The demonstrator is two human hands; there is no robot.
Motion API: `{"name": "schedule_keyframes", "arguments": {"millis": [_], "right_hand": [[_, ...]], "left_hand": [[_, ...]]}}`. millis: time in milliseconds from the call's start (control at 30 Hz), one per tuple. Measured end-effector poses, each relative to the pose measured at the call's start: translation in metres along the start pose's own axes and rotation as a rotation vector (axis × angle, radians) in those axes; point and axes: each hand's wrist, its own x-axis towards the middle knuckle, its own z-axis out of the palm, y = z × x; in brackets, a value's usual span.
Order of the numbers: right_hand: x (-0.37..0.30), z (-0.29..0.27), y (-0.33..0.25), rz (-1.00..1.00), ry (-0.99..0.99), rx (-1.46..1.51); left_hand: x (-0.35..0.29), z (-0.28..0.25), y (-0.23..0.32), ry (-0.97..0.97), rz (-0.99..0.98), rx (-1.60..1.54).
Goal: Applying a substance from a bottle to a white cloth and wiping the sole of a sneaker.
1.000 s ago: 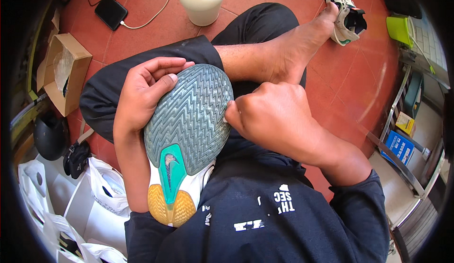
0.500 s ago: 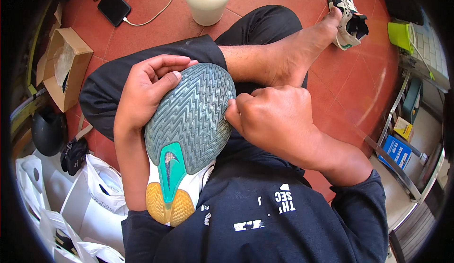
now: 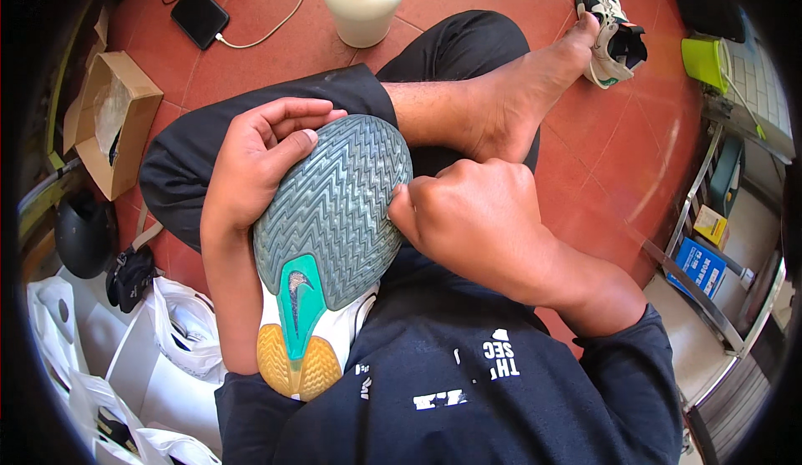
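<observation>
A sneaker (image 3: 332, 214) rests sole up against my body, its toe end pointing away from me. Its zigzag tread is grey, with a teal inset in the middle and a yellow heel patch; the upper is white where it shows. My left hand (image 3: 259, 164) grips the shoe's left edge near the toe, thumb against the sole and fingers round the far side. At the opposite edge of the sole, my right hand (image 3: 472, 214) is closed in a pinch. Whatever its fingers hold is hidden behind the knuckles.
Beyond my bare foot lies the other sneaker (image 3: 612, 39). A white jug (image 3: 363, 5) and a cabled black phone (image 3: 200, 16) are on the red tiles. Left are an open cardboard box (image 3: 134, 131) and white plastic bags (image 3: 188, 331); right stands a metal rack (image 3: 702, 285).
My right hand has shifted slightly left and down along the sole's edge, still closed. The left hand keeps its hold on the sneaker.
</observation>
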Motion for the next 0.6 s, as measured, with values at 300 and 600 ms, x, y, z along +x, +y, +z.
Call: {"name": "schedule_keyframes", "arguments": {"millis": [300,600], "right_hand": [[-0.005,0.006,0.006,-0.104,0.15,-0.102],[0.003,0.007,0.017,-0.283,0.249,-0.186]], "left_hand": [[0.0,-0.002,-0.001,-0.035,-0.005,0.039],[0.001,-0.003,-0.001,-0.054,0.012,0.056]]}}
